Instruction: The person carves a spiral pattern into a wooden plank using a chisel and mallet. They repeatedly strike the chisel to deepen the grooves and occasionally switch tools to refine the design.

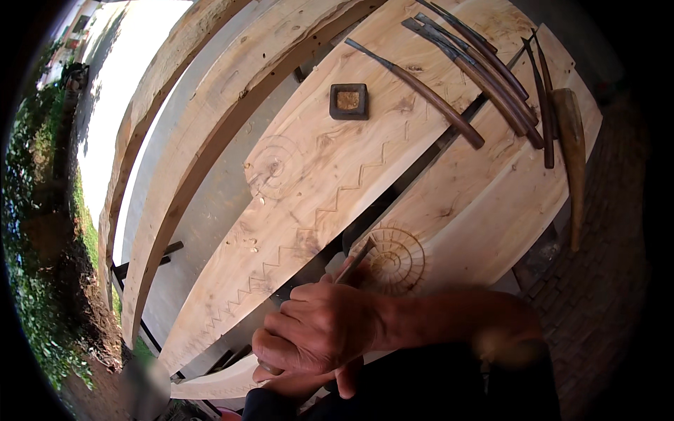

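Note:
My right hand (319, 326) is closed, its fingers curled around a chisel (357, 259). The chisel's narrow blade slants up to the left rim of a round carved pattern (404, 263) of rings and spokes. That pattern lies on the nearer pale wooden plank (484, 203). Mostly hidden beneath the right hand is my left hand (302, 384); its wrist shows at the bottom, and fingertips show close to the blade. It appears closed on the same chisel, though its full grip is covered.
Several wooden-handled chisels (498, 81) lie on the planks at far right, beside a wooden club (570, 154). A small dark square box (349, 102) sits on the farther plank (281, 203), which bears a zigzag line. Curved beams (203, 133) stand left; a dark gap separates the planks.

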Demonstrator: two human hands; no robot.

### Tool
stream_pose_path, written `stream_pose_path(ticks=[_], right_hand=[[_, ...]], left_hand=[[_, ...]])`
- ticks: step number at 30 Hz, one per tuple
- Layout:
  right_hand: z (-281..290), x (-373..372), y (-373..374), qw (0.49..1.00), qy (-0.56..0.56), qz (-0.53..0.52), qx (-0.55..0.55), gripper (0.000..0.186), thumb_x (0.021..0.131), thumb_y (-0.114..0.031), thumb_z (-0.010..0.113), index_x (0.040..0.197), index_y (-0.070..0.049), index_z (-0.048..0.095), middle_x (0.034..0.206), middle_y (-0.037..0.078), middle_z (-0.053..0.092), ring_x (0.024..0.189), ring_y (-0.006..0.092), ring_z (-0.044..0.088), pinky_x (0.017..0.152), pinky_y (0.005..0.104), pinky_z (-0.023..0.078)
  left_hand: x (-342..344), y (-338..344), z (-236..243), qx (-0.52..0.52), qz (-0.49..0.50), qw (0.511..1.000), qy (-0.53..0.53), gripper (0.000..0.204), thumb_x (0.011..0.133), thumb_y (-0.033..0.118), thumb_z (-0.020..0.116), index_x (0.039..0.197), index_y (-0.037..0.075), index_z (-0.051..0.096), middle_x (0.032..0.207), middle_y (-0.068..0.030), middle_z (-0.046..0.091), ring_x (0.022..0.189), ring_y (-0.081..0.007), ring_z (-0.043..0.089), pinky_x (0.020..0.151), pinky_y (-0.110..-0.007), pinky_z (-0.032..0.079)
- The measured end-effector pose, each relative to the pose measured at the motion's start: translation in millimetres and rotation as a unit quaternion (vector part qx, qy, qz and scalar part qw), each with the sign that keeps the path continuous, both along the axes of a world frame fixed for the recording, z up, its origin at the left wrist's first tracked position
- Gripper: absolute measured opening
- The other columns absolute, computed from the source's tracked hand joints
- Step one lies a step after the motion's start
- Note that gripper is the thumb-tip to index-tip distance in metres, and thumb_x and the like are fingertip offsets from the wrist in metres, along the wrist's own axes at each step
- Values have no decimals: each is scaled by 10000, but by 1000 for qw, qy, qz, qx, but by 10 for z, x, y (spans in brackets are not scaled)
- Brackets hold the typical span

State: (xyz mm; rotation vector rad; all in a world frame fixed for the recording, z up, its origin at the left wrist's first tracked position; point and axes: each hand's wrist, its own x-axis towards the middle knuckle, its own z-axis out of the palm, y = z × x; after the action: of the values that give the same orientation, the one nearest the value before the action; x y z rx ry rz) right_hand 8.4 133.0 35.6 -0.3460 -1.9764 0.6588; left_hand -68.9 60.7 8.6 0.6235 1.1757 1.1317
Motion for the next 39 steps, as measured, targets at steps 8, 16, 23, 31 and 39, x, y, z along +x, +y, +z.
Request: stream_pose_path(ticks=[8, 16, 23, 31, 39], right_hand=[[-94, -108, -92, 1000, 2, 5, -3, 496, 939, -528, 790, 877, -67, 621, 714, 1, 543, 561, 138, 549, 521, 306, 409], [-69, -55, -102, 996, 4, 17, -91, 445, 947, -453, 763, 803, -66, 597, 658, 70, 607, 567, 223, 643, 541, 374, 526], [-101, -34, -86, 996, -14, 13, -89, 451, 959, -430, 758, 749, -79, 569, 614, 82, 591, 519, 239, 639, 512, 386, 530], [-166, -71, -94, 995, -6, 14, -101, 507, 900, -480, 841, 764, -108, 525, 637, 20, 471, 522, 186, 530, 493, 347, 427], [-160, -76, -67, 994, 6, 11, -105, 494, 902, -452, 837, 755, -108, 514, 633, 27, 478, 515, 196, 535, 476, 356, 430]], left_hand=[[20, 4, -47, -21, 16, 1000, -11, 479, 964, 278, 786, 1298, 44, 535, 1288, -171, 588, 1120, -312, 597, 932, -452, 473], [6, -1, -10, -32, 23, 999, -15, 541, 960, 313, 787, 1333, 39, 507, 1329, -182, 561, 1165, -318, 573, 970, -455, 455], [5, 3, 4, -39, 24, 999, -16, 596, 956, 343, 787, 1364, 35, 482, 1365, -191, 538, 1205, -324, 553, 1003, -458, 440], [10, 13, 27, -43, 33, 998, -16, 659, 951, 378, 788, 1400, 30, 453, 1406, -201, 511, 1250, -330, 529, 1041, -461, 423], [39, 39, 52, -46, 37, 998, -16, 721, 947, 413, 788, 1435, 25, 425, 1448, -211, 484, 1295, -336, 505, 1079, -464, 406]])
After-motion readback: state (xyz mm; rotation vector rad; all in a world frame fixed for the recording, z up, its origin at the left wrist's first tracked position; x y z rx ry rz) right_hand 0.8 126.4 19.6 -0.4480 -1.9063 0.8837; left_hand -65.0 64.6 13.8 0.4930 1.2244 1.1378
